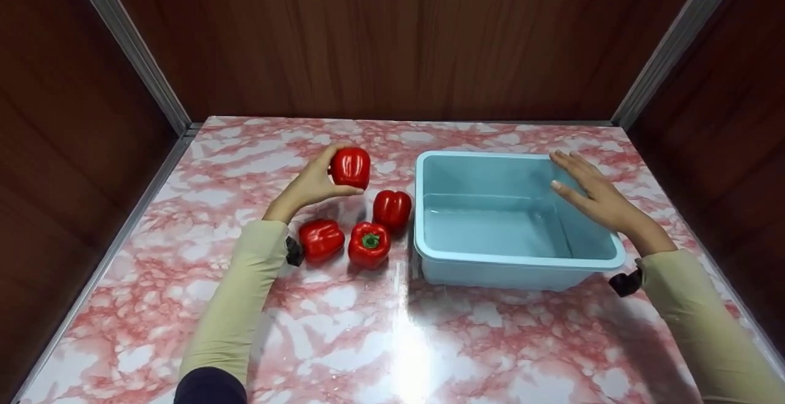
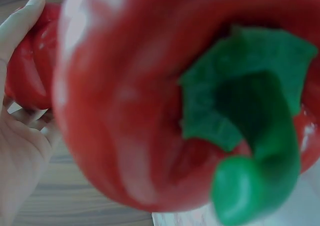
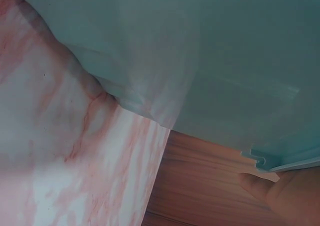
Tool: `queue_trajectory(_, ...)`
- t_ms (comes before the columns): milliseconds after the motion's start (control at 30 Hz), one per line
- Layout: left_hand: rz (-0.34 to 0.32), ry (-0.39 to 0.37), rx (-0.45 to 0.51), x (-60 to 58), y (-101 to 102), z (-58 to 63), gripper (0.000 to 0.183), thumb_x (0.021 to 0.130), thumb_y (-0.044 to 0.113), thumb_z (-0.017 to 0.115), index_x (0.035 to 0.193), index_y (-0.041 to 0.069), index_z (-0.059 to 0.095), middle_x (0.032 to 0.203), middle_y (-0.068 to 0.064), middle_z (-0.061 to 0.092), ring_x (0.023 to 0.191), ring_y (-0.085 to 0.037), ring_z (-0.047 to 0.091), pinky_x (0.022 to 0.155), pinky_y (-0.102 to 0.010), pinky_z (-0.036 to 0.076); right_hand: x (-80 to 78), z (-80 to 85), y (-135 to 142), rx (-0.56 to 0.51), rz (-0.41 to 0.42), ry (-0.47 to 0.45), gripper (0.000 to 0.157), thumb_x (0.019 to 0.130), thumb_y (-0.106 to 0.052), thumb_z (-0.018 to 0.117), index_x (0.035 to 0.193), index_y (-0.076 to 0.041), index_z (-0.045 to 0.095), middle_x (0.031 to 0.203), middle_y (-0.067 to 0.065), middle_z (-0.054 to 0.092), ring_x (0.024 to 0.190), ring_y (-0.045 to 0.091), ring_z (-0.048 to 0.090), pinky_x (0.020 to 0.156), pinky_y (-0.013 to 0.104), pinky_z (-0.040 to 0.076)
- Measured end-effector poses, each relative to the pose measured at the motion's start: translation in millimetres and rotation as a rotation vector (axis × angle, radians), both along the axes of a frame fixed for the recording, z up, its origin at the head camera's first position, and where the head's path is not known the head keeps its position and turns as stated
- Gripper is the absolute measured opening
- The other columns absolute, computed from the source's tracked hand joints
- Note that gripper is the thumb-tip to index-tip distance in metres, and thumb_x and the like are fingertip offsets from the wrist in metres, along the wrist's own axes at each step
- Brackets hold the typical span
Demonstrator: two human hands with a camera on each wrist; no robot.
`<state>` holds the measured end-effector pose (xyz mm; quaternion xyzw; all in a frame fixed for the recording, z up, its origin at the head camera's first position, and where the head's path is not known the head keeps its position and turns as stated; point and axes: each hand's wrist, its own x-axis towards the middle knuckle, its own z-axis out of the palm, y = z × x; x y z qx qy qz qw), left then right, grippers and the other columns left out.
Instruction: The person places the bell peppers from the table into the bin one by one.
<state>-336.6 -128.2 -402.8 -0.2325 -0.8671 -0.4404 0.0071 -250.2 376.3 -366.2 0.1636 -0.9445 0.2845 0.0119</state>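
In the head view my left hand [image 1: 313,182] grips a red bell pepper [image 1: 351,168] between thumb and fingers, above the left part of the table. Close below it lie three more: a red bell pepper on its side [image 1: 321,240], another with its green stem end showing [image 1: 369,246], and a third [image 1: 392,210] beside the bin. One pepper's green stem [image 2: 260,111] fills much of the left wrist view. My right hand [image 1: 598,198], fingers straight, is at the right rim of the light blue plastic bin [image 1: 521,262]; whether it touches the rim I cannot tell.
The bin stands on the right half of a table [image 1: 343,343] with a red and white marbled top. Brown wood-look panels [image 1: 392,42] enclose the back and both sides, with grey metal strips at the corners.
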Motion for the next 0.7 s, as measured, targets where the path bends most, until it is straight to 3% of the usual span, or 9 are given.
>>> queue_trajectory(267, -0.001, 0.013, -0.016, -1.1, 1.4, 0.2, 0.089, 0.062, 0.050, 0.081, 0.136, 0.030, 0.036, 0.133, -0.002, 0.047, 0.118, -0.022, 0.049, 0.095, -0.045, 0.044, 0.1, 0.8, -1.3, 0.006, -0.010, -0.016, 0.061, 0.096, -0.040, 0.046, 0.149, -0.029, 0.018, 0.156, 0.006, 0.009, 0.143, 0.030, -0.003, 0.103, 0.069, -0.001)
queue_trajectory(433, -0.004, 0.019, -0.001, -0.5, 2.5, 2.1, 0.089, 0.061, 0.049, 0.082, 0.135, 0.030, 0.036, 0.132, -0.002, 0.048, 0.117, -0.021, 0.049, 0.095, -0.044, 0.045, -0.3, 0.9, -1.8, -0.004, 0.019, 0.029, 0.059, 0.096, -0.035, 0.048, 0.148, -0.025, 0.021, 0.155, 0.008, 0.013, 0.143, 0.031, 0.001, 0.106, 0.066, 0.001)
queue_trajectory(700, -0.002, 0.011, -0.020, 1.1, 4.9, 5.8, 0.094, 0.061, 0.051, 0.081, 0.138, 0.024, 0.035, 0.134, -0.004, 0.046, 0.119, -0.023, 0.048, 0.096, -0.046, 0.044, 0.2, 0.6, -1.3, -0.006, 0.012, 0.026, 0.059, 0.096, -0.035, 0.047, 0.148, -0.024, 0.021, 0.155, 0.008, 0.013, 0.143, 0.030, 0.000, 0.106, 0.066, 0.001)
